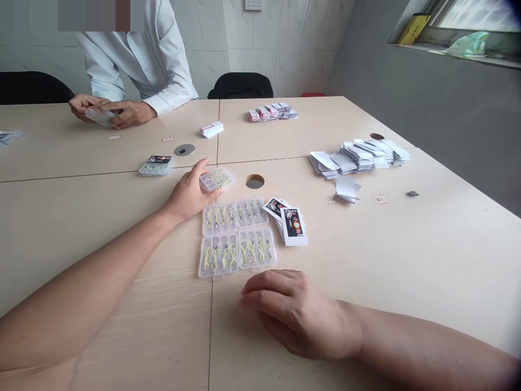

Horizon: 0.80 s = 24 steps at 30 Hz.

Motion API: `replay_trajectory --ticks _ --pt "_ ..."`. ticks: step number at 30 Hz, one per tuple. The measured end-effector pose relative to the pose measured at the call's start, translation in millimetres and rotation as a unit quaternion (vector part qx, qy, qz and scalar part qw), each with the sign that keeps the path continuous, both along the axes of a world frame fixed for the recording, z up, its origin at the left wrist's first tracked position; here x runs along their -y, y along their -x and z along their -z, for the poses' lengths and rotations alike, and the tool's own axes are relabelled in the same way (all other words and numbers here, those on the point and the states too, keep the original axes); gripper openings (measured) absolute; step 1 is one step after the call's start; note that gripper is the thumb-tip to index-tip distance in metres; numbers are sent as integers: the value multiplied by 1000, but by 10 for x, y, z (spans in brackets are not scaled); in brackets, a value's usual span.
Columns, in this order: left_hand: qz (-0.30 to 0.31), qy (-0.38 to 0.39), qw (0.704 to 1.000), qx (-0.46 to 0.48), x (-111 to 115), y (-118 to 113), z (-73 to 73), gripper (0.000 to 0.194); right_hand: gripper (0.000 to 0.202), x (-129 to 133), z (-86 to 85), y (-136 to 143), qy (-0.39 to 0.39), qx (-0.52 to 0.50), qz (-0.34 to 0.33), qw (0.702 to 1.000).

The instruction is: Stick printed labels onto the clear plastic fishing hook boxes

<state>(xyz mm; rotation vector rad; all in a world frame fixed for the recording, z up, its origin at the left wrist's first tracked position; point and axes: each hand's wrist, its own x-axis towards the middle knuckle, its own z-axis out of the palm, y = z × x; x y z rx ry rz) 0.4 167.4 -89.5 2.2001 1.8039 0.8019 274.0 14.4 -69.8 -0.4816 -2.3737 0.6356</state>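
My left hand [189, 190] reaches forward over the table, its thumb and fingers gripping the edges of a clear plastic fishing-hook box [217, 178] with yellow-green cord inside. Just nearer to me lie open clear hook boxes [218, 254], their compartments filled with hooks tied to looped yellow-green cord. To their right is a small fanned pile of black-and-red printed cards [293, 226]. My right hand [293, 312] rests on the table in front of the boxes, fingers curled together, with nothing visible in it; its thumb is hidden.
Stacked hook boxes [157, 165] with a printed card on top stand at left. White card stacks [360, 157] lie at right, more cards [272, 112] at the back. Across the table a person in a white shirt [138, 65] holds a clear box [101, 117]. A cable hole [255, 181] opens mid-table.
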Motion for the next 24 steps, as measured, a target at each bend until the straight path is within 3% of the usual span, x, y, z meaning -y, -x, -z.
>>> replay_trajectory --ticks 8,11,13,15,18,20,22,24 --pt "7 -34 998 49 0 46 -6 76 22 -37 -16 -36 -55 -2 40 998" --pt "22 -82 991 101 -43 86 -40 80 22 -204 -67 -172 -79 17 120 990" --pt "46 -105 984 136 10 54 -121 92 23 -380 -92 -304 -70 40 212 974" --pt "83 -109 978 158 205 -37 -243 95 24 -565 -90 -439 -45 67 306 949" --pt "163 -43 974 150 762 -220 -429 83 28 -761 -29 -575 9 112 389 914" --pt "222 26 969 101 1196 -308 -495 65 31 -809 30 -601 39 137 406 903" --pt "303 80 949 17 1553 -347 -489 79 31 -810 76 -590 61 153 410 897" --pt "357 83 930 -24 1765 -351 -424 83 29 -796 100 -567 77 162 410 894"
